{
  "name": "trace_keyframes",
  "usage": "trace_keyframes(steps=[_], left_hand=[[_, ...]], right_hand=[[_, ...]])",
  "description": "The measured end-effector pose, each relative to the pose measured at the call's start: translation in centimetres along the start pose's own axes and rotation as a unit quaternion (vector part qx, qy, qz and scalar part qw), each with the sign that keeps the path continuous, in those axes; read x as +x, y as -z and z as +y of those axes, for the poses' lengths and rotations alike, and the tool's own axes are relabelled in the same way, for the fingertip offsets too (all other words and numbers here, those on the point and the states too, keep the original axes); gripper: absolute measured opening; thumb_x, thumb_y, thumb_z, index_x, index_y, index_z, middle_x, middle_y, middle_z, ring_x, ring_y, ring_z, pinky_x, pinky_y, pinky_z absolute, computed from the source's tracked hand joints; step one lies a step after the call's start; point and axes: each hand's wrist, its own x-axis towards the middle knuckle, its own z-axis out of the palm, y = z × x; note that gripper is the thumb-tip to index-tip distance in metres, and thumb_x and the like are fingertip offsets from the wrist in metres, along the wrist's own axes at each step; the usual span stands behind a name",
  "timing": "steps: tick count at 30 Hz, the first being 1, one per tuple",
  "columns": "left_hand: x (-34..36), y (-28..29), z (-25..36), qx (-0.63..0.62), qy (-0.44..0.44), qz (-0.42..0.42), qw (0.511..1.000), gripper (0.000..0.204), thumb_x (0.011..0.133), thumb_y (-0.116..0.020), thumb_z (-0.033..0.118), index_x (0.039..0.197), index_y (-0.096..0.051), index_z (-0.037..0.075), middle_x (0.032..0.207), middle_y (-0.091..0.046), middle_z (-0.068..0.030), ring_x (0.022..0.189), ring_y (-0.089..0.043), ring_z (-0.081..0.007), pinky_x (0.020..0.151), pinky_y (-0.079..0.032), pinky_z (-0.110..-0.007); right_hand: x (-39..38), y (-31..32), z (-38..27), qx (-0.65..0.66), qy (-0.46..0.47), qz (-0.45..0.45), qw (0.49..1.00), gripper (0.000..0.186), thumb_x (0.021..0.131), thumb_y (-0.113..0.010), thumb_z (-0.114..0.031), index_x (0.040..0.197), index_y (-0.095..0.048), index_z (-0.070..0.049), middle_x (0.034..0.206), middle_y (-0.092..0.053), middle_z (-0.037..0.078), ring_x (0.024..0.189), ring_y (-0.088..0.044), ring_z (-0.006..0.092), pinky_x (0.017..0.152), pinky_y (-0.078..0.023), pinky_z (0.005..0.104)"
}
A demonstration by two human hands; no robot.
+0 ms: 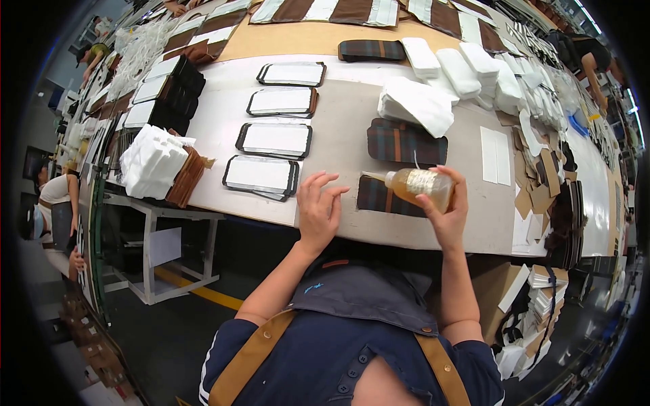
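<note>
My right hand is wrapped round a clear squeeze bottle of amber liquid. The bottle is tipped nearly on its side, its thin nozzle pointing left above a dark plaid panel near the table's front edge. Part of that panel is hidden under the bottle. With its fingers apart and nothing in them, my left hand hovers by the same edge, left of the panel. Farther back lies a second plaid panel, overlapped by a stack of white pads.
Several dark-rimmed panels with white tops lie in a column on the left. White pads and brown pieces are piled beyond them. More white stacks and cardboard scraps sit right. A co-worker is far left.
</note>
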Motion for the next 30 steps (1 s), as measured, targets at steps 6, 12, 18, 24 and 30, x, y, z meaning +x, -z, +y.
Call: trace_keyframes(steps=[6, 12, 18, 24, 30], left_hand=[[0.0, -0.1, 0.0, 0.008, -0.002, 0.005, 1.000, 0.020, 0.090, -0.068, -0.001, 0.104, -0.073, 0.012, 0.129, -0.066, -0.0070, 0.132, -0.054, -0.0317, 0.107, -0.040, -0.045], [0.0, 0.0, 0.0, 0.016, -0.001, -0.001, 1.000, 0.021, 0.089, -0.068, -0.001, 0.104, -0.073, 0.012, 0.129, -0.066, -0.0064, 0.132, -0.054, -0.0315, 0.107, -0.039, -0.045], [-0.2, -0.2, -0.2, 0.021, -0.002, 0.000, 1.000, 0.022, 0.088, -0.068, -0.002, 0.104, -0.073, 0.012, 0.129, -0.066, -0.0063, 0.132, -0.054, -0.0315, 0.107, -0.039, -0.045], [0.1, -0.2, 0.0, 0.023, -0.004, -0.001, 1.000, 0.022, 0.088, -0.068, -0.002, 0.104, -0.073, 0.012, 0.130, -0.066, -0.0067, 0.132, -0.054, -0.0316, 0.108, -0.039, -0.045], [-0.1, -0.4, -0.1, 0.011, 0.006, -0.003, 1.000, 0.022, 0.089, -0.067, -0.002, 0.104, -0.074, 0.013, 0.131, -0.066, -0.0066, 0.133, -0.054, -0.0324, 0.111, -0.039, -0.046]], right_hand=[[3.2, 1.6, 0.4, 0.027, -0.036, -0.082, 0.996, 0.060, 0.086, -0.087, -0.013, 0.139, -0.058, -0.008, 0.121, -0.065, 0.007, 0.110, -0.065, 0.0172, 0.096, -0.054, 0.0315], [3.8, 1.3, 0.2, 0.030, -0.044, -0.108, 0.993, 0.060, 0.086, -0.086, -0.011, 0.140, -0.059, -0.009, 0.119, -0.066, 0.006, 0.109, -0.065, 0.0164, 0.095, -0.054, 0.0311], [3.8, 1.5, 0.1, 0.019, -0.055, -0.129, 0.990, 0.061, 0.085, -0.087, -0.011, 0.140, -0.060, -0.009, 0.118, -0.066, 0.005, 0.108, -0.064, 0.0150, 0.095, -0.054, 0.0310], [3.0, 2.2, -0.8, 0.016, -0.062, -0.168, 0.984, 0.062, 0.083, -0.089, -0.012, 0.139, -0.062, -0.009, 0.118, -0.065, 0.004, 0.108, -0.064, 0.0142, 0.095, -0.053, 0.0302], [2.0, 4.2, -0.3, 0.171, -0.146, -0.075, 0.971, 0.064, 0.086, -0.085, -0.013, 0.142, -0.056, -0.005, 0.125, -0.065, 0.007, 0.113, -0.065, 0.0168, 0.099, -0.054, 0.0322]])
